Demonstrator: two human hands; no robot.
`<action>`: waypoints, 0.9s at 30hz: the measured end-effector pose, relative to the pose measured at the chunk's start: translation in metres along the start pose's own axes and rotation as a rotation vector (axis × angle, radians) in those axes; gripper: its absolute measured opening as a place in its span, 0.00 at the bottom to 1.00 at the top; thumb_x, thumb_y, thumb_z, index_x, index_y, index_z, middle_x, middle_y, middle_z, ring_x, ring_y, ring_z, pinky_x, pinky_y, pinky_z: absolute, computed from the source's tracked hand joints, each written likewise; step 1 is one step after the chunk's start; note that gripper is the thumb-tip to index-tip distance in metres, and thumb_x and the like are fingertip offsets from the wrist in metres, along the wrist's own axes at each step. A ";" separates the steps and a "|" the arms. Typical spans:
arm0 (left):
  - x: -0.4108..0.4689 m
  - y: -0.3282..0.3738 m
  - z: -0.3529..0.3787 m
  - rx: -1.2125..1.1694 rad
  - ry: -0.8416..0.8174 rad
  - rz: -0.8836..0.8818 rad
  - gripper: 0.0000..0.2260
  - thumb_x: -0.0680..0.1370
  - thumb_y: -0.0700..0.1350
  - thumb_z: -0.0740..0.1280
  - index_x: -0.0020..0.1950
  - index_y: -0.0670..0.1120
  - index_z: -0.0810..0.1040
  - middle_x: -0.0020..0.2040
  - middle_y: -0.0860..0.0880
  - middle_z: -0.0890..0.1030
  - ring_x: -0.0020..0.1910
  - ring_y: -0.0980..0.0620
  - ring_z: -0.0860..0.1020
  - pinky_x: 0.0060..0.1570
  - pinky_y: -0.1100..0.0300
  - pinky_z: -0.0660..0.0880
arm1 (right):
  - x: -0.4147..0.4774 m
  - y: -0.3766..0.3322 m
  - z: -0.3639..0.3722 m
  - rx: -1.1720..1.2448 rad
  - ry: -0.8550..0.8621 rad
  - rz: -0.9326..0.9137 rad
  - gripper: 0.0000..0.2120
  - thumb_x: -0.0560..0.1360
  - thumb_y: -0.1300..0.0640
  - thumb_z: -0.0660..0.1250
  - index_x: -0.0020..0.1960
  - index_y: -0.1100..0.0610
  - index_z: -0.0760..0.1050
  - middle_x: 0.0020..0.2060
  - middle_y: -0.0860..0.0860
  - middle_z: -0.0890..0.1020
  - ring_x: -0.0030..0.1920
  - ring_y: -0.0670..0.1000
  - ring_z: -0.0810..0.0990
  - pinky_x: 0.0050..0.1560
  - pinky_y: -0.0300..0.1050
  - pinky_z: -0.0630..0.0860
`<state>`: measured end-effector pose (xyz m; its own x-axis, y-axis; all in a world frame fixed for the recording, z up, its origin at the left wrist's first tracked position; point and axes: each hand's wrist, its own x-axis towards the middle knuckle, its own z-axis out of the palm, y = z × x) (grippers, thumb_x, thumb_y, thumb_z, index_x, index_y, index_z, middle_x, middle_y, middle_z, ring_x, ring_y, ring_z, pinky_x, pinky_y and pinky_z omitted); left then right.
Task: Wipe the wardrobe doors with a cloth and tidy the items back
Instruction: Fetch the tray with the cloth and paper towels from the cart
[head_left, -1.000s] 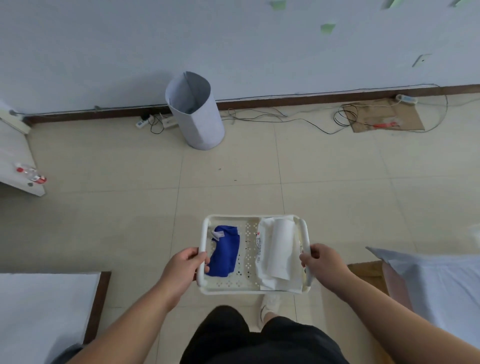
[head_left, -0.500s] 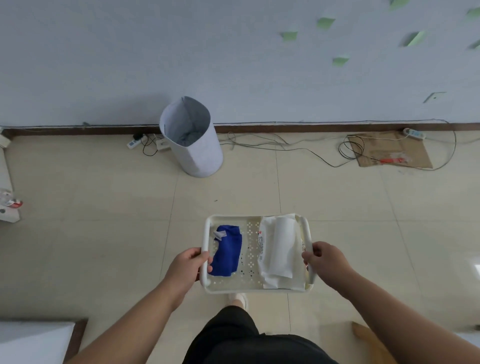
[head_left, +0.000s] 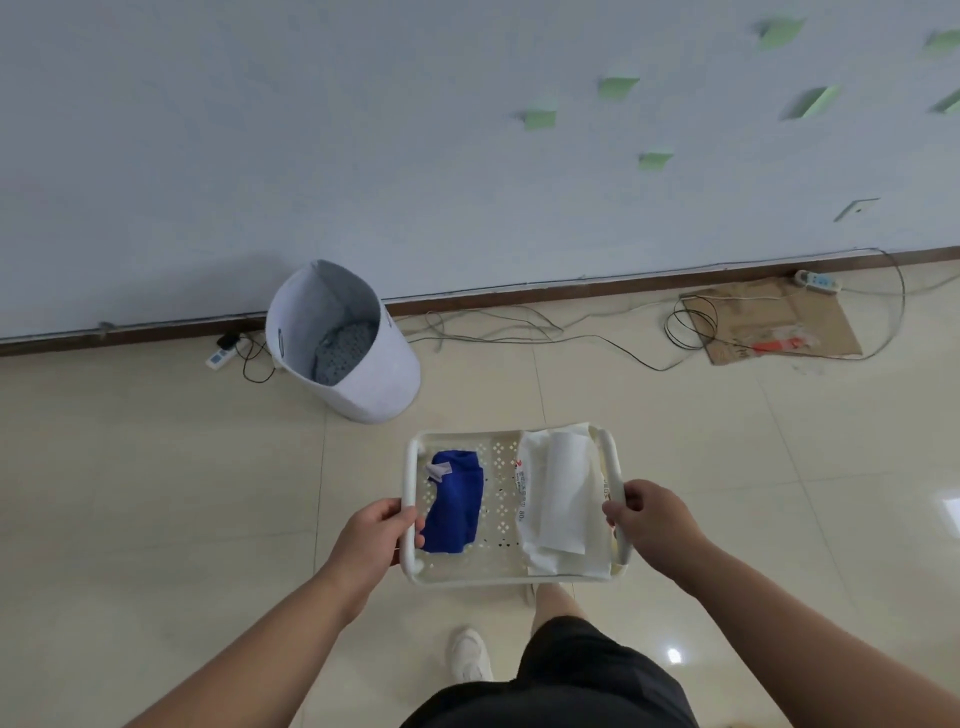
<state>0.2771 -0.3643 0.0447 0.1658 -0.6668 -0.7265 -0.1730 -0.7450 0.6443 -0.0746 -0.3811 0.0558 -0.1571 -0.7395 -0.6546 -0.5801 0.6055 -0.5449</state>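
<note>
Standing on tiled floor (head_left: 156, 467), facing a pale wall. No wardrobe in view.

Both hands hold a white perforated tray (head_left: 493, 576) in front of the body, level, above the floor. Left hand (head_left: 379, 535) grips the left handle bar, fingers curled round it. Right hand (head_left: 649, 525) grips the right handle bar the same way. The tray's long axis runs left to right across the body, so the two hands sit at its short ends.

Inside: a folded blue cloth (head_left: 454, 506) in the left half, its long axis pointing away from the person, its near end just beside the left hand's fingers. White sheets over a printed pack (head_left: 561, 493) fill the right half, close to the right hand. Bare perforated bottom between the two.

Judgement: the cloth is the wiping tool and lies nearer the left hand, but neither hand is free; the tray needs setting down, or holding one-handed, before the cloth can be picked up.

Also present: a white fabric hamper (head_left: 348, 343) against the wall, with cables, a power strip (head_left: 221, 356) and a piece of cardboard (head_left: 769, 322) along the skirting.
</note>
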 end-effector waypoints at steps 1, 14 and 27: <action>0.011 0.010 0.003 -0.005 0.007 -0.002 0.09 0.84 0.43 0.66 0.49 0.43 0.84 0.42 0.45 0.86 0.41 0.49 0.84 0.52 0.46 0.83 | 0.019 -0.008 -0.007 -0.005 -0.011 -0.008 0.05 0.79 0.53 0.68 0.45 0.52 0.80 0.39 0.48 0.85 0.41 0.50 0.83 0.40 0.45 0.75; 0.126 0.152 0.003 -0.044 0.093 -0.033 0.12 0.85 0.45 0.64 0.49 0.44 0.85 0.42 0.45 0.86 0.42 0.47 0.84 0.54 0.45 0.83 | 0.190 -0.147 -0.075 -0.106 -0.107 -0.049 0.07 0.77 0.51 0.69 0.43 0.54 0.79 0.37 0.48 0.85 0.38 0.50 0.81 0.37 0.44 0.73; 0.321 0.258 -0.022 -0.008 -0.001 -0.058 0.10 0.85 0.44 0.64 0.50 0.45 0.84 0.49 0.41 0.86 0.45 0.46 0.84 0.55 0.46 0.83 | 0.347 -0.253 -0.069 -0.163 -0.050 0.070 0.07 0.77 0.52 0.68 0.45 0.55 0.79 0.41 0.52 0.84 0.42 0.54 0.82 0.41 0.48 0.79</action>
<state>0.3068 -0.7709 -0.0173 0.1746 -0.6226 -0.7628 -0.1557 -0.7824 0.6030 -0.0372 -0.8117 0.0026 -0.1635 -0.6792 -0.7155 -0.6914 0.5962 -0.4080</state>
